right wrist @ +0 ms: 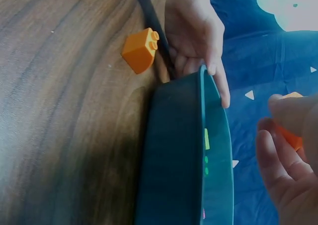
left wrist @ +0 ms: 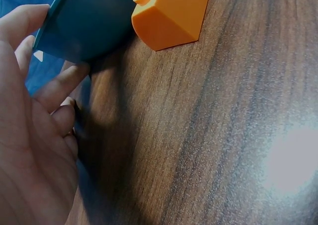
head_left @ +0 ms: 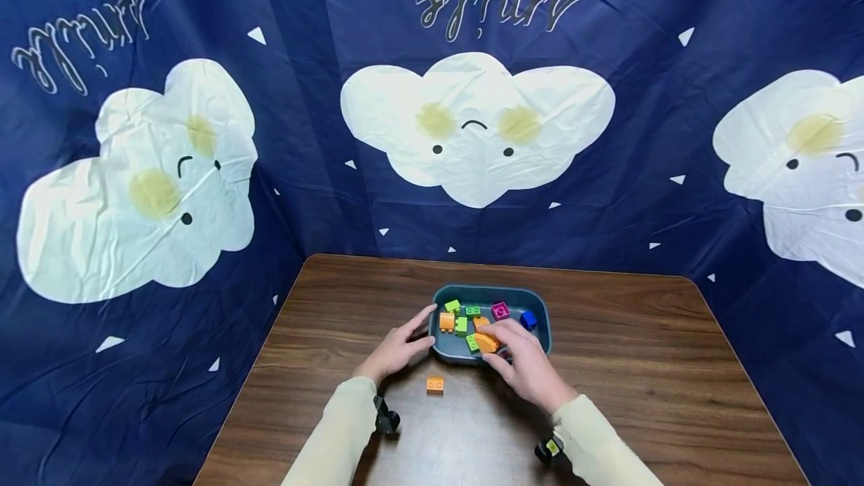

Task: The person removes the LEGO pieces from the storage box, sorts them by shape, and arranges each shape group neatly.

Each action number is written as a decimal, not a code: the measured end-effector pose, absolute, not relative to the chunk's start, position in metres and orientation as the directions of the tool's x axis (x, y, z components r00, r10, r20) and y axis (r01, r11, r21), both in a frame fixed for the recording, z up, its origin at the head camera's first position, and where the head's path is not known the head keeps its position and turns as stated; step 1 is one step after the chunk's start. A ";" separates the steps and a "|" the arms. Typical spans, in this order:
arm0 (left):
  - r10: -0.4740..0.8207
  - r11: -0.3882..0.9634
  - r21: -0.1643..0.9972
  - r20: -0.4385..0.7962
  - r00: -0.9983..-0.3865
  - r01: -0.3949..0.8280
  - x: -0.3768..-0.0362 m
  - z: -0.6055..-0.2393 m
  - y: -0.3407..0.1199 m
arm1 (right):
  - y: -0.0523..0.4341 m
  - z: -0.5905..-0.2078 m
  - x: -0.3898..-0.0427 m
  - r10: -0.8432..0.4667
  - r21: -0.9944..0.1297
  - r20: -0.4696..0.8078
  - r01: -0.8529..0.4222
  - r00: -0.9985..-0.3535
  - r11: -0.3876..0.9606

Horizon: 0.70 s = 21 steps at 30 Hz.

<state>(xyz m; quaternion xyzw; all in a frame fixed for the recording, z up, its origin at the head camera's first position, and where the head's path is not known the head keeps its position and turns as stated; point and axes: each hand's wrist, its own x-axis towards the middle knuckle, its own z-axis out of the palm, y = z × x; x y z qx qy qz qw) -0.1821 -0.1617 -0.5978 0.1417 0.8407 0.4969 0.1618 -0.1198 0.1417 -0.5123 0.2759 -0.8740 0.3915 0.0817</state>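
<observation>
Orange block (head_left: 487, 343) over bin (right wrist: 171, 155), long axis roughly along bin's length. Right hand (head_left: 528, 366) pinches it, thumb opposing fingers; left hand (head_left: 394, 352), fingers extended, touches bin's left end.

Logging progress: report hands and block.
Right hand pinching orange block above tray. Left hand touching tray. Another orange block on table, outside tray. No obstruction seen.

At lower centre, the tray (head_left: 487, 294) is dark teal — its bricks (head_left: 447, 322) orange, green, magenta and blue, the brick below it (head_left: 435, 385) orange. The table (head_left: 634, 343) is brown with darker grain; above, the navy backdrop (head_left: 304, 171) bears white clouds (head_left: 478, 88) — yellow-cheeked.
</observation>
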 end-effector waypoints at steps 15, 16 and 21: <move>0.423 0.463 0.884 -0.154 -0.893 0.066 -0.177 -0.579 -0.161 | 0.138 -0.527 -0.107 -0.424 -0.676 0.387 -0.564 -0.819 0.473; 0.415 0.460 0.885 -0.147 -0.898 0.068 -0.177 -0.582 -0.161 | 0.138 -0.528 -0.106 -0.423 -0.677 0.385 -0.563 -0.820 0.475; 0.394 0.462 0.884 -0.140 -0.909 0.064 -0.180 -0.593 -0.162 | 0.137 -0.531 -0.106 -0.434 -0.671 0.381 -0.567 -0.816 0.477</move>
